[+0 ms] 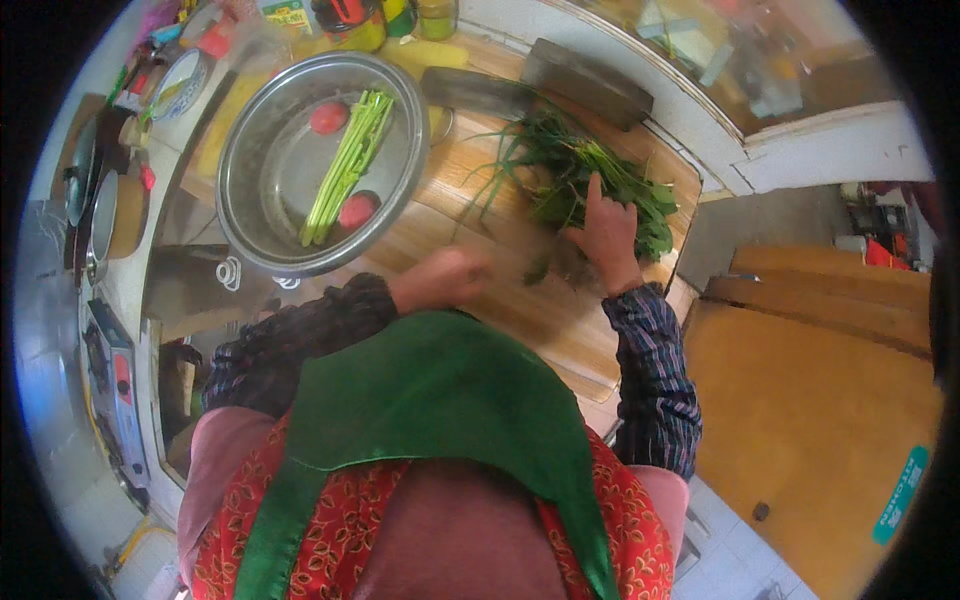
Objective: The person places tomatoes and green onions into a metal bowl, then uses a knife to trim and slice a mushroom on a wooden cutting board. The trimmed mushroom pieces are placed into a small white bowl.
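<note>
My right hand rests against a heap of leafy greens on the wood-grain surface, its index finger extended over the stems; whether it grips any cannot be made out. To the left, my blurred left hand is curled above the same surface, just below a large metal basin. I cannot tell whether something is in it. Inside the basin lie a bundle of green stalks and two round red items, one above the stalks and another beside their lower end.
Two dark blocks stand behind the greens. Bottles and jars line the back. A patterned bowl and a pan are at the left, above a stove. A wooden cabinet stands at the right.
</note>
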Demonstrator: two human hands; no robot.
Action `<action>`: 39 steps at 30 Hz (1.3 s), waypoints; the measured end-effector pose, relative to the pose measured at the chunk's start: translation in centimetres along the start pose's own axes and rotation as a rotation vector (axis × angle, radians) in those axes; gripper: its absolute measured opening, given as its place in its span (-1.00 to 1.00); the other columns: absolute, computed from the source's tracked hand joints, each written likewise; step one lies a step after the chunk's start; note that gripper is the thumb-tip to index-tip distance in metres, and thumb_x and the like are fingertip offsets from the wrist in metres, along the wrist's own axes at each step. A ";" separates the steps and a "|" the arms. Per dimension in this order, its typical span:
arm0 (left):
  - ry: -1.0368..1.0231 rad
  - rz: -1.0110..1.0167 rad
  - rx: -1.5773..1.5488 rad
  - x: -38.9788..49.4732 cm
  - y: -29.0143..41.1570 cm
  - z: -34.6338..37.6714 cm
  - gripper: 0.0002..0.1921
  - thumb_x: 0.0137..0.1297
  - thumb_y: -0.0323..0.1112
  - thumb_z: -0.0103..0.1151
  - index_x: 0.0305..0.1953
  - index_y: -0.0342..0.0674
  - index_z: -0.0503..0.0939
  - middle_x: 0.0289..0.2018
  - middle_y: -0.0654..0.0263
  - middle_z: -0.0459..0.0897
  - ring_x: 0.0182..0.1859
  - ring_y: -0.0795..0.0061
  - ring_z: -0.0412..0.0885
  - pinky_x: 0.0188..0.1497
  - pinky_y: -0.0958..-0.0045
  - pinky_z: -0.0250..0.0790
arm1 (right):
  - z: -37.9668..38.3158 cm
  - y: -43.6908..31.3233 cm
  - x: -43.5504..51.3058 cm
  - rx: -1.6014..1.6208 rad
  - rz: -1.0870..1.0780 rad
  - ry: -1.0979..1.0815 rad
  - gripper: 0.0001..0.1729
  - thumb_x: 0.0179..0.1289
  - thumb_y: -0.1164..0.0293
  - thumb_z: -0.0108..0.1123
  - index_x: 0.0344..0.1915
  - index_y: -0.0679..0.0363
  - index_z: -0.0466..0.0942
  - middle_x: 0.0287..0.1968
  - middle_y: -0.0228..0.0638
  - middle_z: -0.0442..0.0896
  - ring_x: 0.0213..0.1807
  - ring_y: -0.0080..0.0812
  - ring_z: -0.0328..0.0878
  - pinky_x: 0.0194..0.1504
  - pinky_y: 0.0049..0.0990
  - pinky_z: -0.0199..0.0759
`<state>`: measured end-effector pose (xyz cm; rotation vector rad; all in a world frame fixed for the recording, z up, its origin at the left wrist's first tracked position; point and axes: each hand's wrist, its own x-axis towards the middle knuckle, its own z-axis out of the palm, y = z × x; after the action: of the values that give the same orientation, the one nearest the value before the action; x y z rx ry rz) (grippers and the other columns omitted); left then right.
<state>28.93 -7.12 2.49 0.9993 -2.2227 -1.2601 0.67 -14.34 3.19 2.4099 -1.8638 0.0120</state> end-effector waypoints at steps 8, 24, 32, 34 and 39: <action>0.123 -0.248 -0.223 -2.3 -2.0 -0.6 -0.82 0.17 -0.43 0.18 -0.18 -0.28 0.55 -0.31 0.23 0.60 -0.22 0.42 0.58 -0.15 0.40 0.45 | 1.1 7.5 8.6 -0.046 -0.022 -0.133 -0.43 -0.14 0.11 0.35 -0.11 0.19 0.58 -0.34 -0.14 0.66 -0.23 -0.07 0.62 -0.21 -0.12 0.43; -0.015 -0.347 -0.263 -1.6 -4.1 0.5 -0.81 0.17 -0.41 0.16 -0.19 -0.32 0.56 -0.31 0.19 0.64 -0.22 0.40 0.60 -0.12 0.37 0.45 | -1.7 13.6 4.5 0.467 0.117 0.167 -0.30 -0.01 0.50 0.24 0.23 0.22 0.34 0.04 0.05 0.57 0.10 -0.01 0.50 0.11 -0.27 0.37; -0.010 -0.242 -0.255 -1.9 -4.8 1.2 -0.80 0.13 -0.39 0.16 -0.23 -0.33 0.59 -0.35 0.11 0.67 -0.27 0.33 0.64 -0.16 0.35 0.46 | 4.5 5.9 -7.4 0.934 0.512 -0.205 -0.35 0.13 0.05 0.31 0.07 0.31 0.51 -0.13 -0.19 0.67 -0.18 -0.39 0.59 -0.12 -0.42 0.44; -0.048 -0.229 -0.189 -2.0 -4.8 1.4 -0.81 0.13 -0.40 0.15 -0.23 -0.33 0.60 -0.35 0.11 0.67 -0.26 0.33 0.64 -0.15 0.35 0.46 | 7.0 4.6 -8.3 1.311 0.671 -0.144 -0.31 0.10 0.11 0.36 0.09 0.38 0.46 -0.05 -0.22 0.62 -0.11 -0.39 0.55 -0.07 -0.44 0.43; -0.068 -0.189 -0.285 -2.0 -4.7 1.1 -0.82 0.13 -0.42 0.15 -0.24 -0.32 0.60 -0.35 0.13 0.68 -0.26 0.34 0.64 -0.13 0.37 0.47 | 10.3 2.6 -9.0 1.390 0.762 0.028 -0.34 0.01 0.29 0.45 0.08 0.38 0.44 -0.07 -0.25 0.60 -0.12 -0.47 0.53 -0.08 -0.48 0.43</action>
<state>31.42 -6.57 -2.08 1.0848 -1.9576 -1.6617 -4.60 -7.15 -7.42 1.7187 -3.1911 1.8808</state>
